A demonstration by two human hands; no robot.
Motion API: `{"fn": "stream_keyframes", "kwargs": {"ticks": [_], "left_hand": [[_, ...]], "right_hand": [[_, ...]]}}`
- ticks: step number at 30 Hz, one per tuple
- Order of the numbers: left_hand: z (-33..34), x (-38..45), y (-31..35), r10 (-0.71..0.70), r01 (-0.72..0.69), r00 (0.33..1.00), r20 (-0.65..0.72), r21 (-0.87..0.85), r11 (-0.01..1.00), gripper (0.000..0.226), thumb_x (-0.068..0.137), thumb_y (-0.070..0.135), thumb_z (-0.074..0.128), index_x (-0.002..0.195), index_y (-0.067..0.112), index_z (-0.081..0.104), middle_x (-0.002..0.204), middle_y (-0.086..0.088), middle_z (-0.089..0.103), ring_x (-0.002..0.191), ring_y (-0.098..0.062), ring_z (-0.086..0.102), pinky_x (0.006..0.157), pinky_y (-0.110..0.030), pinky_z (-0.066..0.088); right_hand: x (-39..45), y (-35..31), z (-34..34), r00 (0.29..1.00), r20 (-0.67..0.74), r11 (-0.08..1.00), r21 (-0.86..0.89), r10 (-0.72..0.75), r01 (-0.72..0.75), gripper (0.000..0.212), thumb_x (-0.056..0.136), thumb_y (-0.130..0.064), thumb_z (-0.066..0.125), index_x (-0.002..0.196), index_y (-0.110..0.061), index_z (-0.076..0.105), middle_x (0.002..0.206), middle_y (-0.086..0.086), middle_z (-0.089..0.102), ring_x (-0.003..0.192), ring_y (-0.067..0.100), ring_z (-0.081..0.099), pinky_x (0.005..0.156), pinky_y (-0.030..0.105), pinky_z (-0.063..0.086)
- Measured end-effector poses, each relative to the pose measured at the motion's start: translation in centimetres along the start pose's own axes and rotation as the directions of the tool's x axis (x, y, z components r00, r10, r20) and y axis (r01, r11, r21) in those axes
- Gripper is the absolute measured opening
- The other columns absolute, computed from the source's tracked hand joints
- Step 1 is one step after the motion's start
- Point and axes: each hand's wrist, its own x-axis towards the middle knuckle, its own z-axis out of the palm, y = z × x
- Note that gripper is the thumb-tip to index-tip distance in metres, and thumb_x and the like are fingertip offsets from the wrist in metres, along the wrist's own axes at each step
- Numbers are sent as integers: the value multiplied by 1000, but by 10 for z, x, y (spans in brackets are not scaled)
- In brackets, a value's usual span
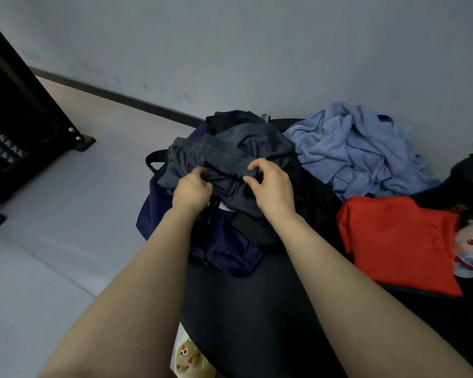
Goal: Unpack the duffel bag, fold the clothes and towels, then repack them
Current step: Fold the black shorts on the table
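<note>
At frame centre, the left hand and right hand both pinch the waistband of grey shorts atop the duffel bag, seemingly still unpacking; next, lift them clear for folding.

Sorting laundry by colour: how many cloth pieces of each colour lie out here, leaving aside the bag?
Grey: 1, the shorts gripped by left hand and right hand
Light blue: 1, crumpled towel
Red: 1, folded garment
Total: 3

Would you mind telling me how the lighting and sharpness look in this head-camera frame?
Head view: dim, flat light, no glare; wide-angle bending curves the baseboard; the left hand is slightly motion-blurred on the grey shorts; dark duffel bag detail is lost in shadow.
</note>
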Motion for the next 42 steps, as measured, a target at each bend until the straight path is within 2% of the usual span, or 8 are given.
{"fn": "stream_keyframes", "kwargs": {"ticks": [4,9,13,18,24,28,35,42], "left_hand": [[4,-12,7,70,-70,997,-32,9,997,36,94,13,44,128,15,55,124,-10,50,111,-29,53,93,-42,46],[-10,-18,28,262,-287,934,-242,-77,955,50,91,9,56,137,20,41,136,-7,39,120,-21,45,92,-34,44],[-22,-20,40,575,-572,817,-45,63,818,57,85,10,66,137,18,45,148,-1,36,141,-19,26,115,-38,22],[-36,-41,59,617,-597,785,-54,198,777,30,88,15,59,117,10,55,121,-7,58,118,-26,50,111,-36,21],[-56,-69,64,620,-597,783,50,344,725,24,88,17,56,110,11,53,105,-8,60,98,-32,56,74,-32,32],[-79,-84,81,583,-580,806,102,334,743,23,91,21,52,113,16,47,96,-8,63,90,-32,58,65,-34,38],[-133,-115,133,621,-632,775,118,177,754,30,92,23,56,119,13,47,107,-11,64,98,-32,58,78,-36,44],[-187,-146,185,645,-661,743,179,50,749,39,90,20,62,122,6,45,107,-16,62,100,-28,57,76,-28,37]], "right_hand": [[-4,-9,-5,993,-115,980,199,16,7,24,87,-16,67,83,-16,43,85,-4,52,73,15,49,61,24,36],[-1,-22,-23,1000,22,944,330,-3,-4,37,87,-7,64,119,-18,50,98,-4,57,85,12,58,68,10,41],[-5,-26,-41,991,86,967,240,-103,80,30,91,-9,60,120,-10,62,105,-2,57,94,10,52,79,12,35],[-20,-30,-68,991,96,964,260,-91,63,18,93,-16,58,109,-17,64,98,1,67,91,14,61,78,22,46],[-46,-44,-108,988,81,967,227,-134,112,19,94,-15,57,111,-15,64,95,-7,62,89,5,54,71,6,39],[-58,-61,-136,988,75,969,219,-134,115,17,96,-17,53,112,-17,60,100,-4,63,93,11,56,81,23,44],[-67,-110,-195,983,75,978,135,-170,158,41,80,-29,75,118,-21,58,104,-6,63,98,10,56,81,20,41],[-66,-159,-255,974,-59,972,75,-218,222,17,84,-20,71,100,-16,71,96,1,71,93,15,61,71,15,36]]}}
